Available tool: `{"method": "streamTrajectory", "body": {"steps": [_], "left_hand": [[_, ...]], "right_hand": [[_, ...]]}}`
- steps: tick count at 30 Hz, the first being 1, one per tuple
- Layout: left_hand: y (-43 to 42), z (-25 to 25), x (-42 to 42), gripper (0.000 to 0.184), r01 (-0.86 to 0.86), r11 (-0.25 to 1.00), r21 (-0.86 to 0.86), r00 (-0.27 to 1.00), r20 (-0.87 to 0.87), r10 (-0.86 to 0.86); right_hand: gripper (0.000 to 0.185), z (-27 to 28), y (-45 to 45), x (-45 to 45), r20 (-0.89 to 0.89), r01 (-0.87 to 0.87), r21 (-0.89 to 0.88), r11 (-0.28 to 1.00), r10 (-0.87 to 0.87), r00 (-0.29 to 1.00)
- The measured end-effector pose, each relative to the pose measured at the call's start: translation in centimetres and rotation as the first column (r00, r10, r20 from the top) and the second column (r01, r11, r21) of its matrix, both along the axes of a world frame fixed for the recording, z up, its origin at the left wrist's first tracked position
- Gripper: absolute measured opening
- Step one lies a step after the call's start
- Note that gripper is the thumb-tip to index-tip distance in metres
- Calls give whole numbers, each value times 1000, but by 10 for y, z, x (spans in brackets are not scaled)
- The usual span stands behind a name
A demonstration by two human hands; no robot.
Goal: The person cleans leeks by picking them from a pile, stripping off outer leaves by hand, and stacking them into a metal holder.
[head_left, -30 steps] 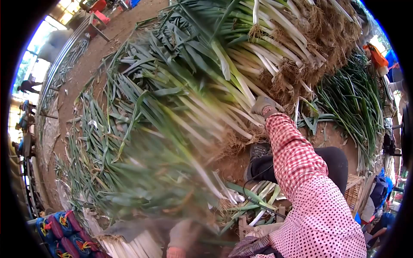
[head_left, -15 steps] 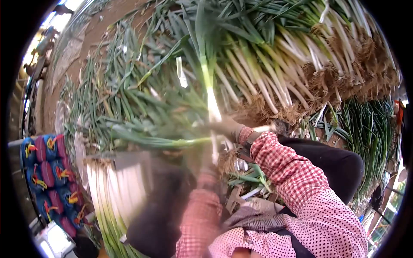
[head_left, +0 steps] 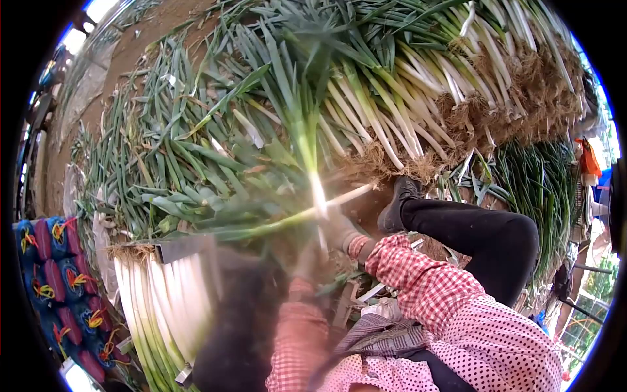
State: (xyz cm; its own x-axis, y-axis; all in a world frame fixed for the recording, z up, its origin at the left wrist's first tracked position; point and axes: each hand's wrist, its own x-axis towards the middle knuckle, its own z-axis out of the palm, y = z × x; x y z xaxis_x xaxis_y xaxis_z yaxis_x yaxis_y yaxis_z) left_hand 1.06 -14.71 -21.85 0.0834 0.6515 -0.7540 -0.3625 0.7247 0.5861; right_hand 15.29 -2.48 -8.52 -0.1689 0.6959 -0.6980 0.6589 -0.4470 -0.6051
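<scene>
A green onion (head_left: 315,189) stands nearly upright in front of me, white end down and leaves fanned upward. My left hand (head_left: 309,261), blurred by motion, is closed around its lower white end. My right hand (head_left: 338,230) is closed beside it, where a second green onion (head_left: 277,223) crosses at a slant, its pale end pointing right. The fingers are smeared, so the exact grip of each is hard to see. Left of my dark-clad knee, a bundle of trimmed white stalks (head_left: 153,300) lies with roots at the top, beside a grey metal piece (head_left: 185,248).
Unpeeled green onions with muddy roots (head_left: 483,111) are heaped at the upper right. Loose green leaves (head_left: 176,150) cover the ground at left. A blue and maroon padded item with coloured ties (head_left: 65,281) stands far left. My shoe (head_left: 396,206) rests near the roots.
The view has shifted slightly. The crossing green onion now slants upward to the right, with its pale end further left. Both hands remain close together at the upright stalk.
</scene>
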Motion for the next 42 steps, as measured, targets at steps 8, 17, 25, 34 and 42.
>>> {"method": "streamTrajectory", "body": {"steps": [8,17,25,34,42], "left_hand": [[88,120,-4,29,-185,978,-92,940,-306,149],[104,150,-73,27,-288,958,9,921,-273,279],[117,108,-47,27,-320,918,-234,922,147,359],[111,123,-54,24,-323,943,80,906,-261,332],[118,182,-21,12,-448,890,-85,890,-134,435]], "right_hand": [[21,1,22,8,-524,-294,-73,953,214,825],[24,5,86,-15,277,-397,197,896,338,899],[37,-55,49,2,228,-184,-120,976,207,951],[39,23,65,1,-116,126,318,940,-94,989],[38,49,56,30,-404,-121,86,989,145,903]]}}
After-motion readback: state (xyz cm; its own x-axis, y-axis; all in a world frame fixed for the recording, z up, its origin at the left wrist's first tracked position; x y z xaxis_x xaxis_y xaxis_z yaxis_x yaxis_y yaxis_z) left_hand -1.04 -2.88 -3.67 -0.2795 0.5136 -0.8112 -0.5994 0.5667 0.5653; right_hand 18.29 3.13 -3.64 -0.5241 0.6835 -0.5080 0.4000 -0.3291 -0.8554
